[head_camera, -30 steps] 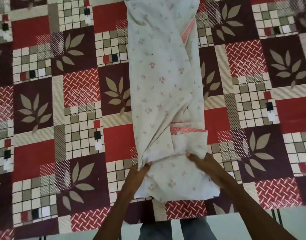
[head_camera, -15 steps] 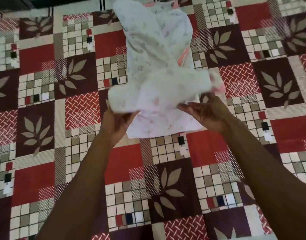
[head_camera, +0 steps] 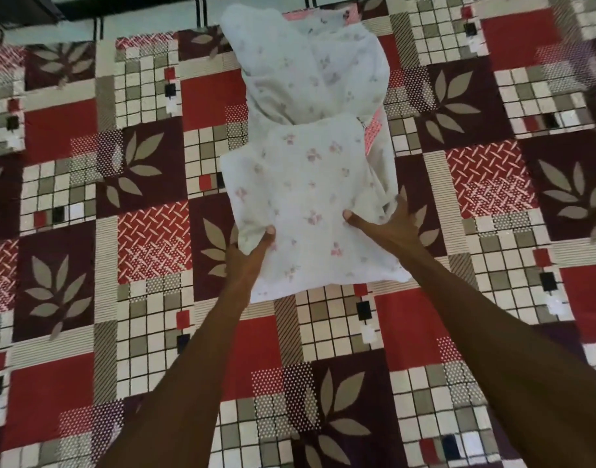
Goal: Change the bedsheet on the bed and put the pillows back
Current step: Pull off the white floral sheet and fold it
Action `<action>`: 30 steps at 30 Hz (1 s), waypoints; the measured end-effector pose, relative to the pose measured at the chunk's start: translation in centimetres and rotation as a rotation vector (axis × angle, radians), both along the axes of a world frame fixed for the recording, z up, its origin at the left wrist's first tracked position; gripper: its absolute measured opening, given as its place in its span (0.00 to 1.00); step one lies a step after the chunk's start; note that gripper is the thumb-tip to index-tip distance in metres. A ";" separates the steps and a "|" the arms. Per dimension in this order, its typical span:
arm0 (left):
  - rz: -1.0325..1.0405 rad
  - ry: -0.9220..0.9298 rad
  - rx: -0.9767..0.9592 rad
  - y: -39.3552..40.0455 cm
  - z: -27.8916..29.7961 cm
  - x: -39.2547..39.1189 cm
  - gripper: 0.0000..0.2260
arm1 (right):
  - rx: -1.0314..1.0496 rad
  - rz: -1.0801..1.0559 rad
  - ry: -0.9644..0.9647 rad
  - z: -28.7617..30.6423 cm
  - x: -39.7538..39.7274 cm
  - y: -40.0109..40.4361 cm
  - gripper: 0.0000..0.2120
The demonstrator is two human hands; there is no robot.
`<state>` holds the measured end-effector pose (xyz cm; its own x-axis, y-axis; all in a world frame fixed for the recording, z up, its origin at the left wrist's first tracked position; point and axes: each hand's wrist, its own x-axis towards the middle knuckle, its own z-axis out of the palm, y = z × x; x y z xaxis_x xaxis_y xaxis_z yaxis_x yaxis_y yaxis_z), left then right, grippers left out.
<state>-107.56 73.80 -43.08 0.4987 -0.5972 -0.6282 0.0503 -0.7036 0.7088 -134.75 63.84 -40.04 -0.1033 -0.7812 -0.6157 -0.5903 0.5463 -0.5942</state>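
While both arms reach forward from the bottom of the view, a white sheet with small pink flowers lies folded over itself in the middle of the bed, which is spread with a patchwork cover of red, maroon and cream squares, leaf shapes and checks. The sheet forms two layers: a flatter near part, and behind it a bunched, puffed part that reaches to the bed's far edge. A strip of red-and-white patterned cloth shows at the sheet's right side, where the two parts meet. The left hand grips the near part's left edge, thumb on top of the cloth and the fingers hidden under it, so the pinch is closed on the sheet. The right hand holds the right side: its thumb presses on top, pointing left, while the fingers spread beneath or beside a loose fold at the right edge; how far they curl round the cloth cannot be told. The near corner of the sheet hangs between the two wrists, just above the cover. Beyond the bed's far edge a pale floor shows.
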 end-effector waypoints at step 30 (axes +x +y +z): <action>-0.220 0.342 0.186 22.0 3.1 -2.4 0.31 | 0.440 0.039 -0.367 -1.4 -7.7 18.9 0.53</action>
<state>-109.94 95.78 -39.94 0.1168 -0.5270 -0.8418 0.0946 -0.8378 0.5377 -142.43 82.72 -41.47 0.2022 -0.4424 -0.8737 -0.4130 0.7704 -0.4857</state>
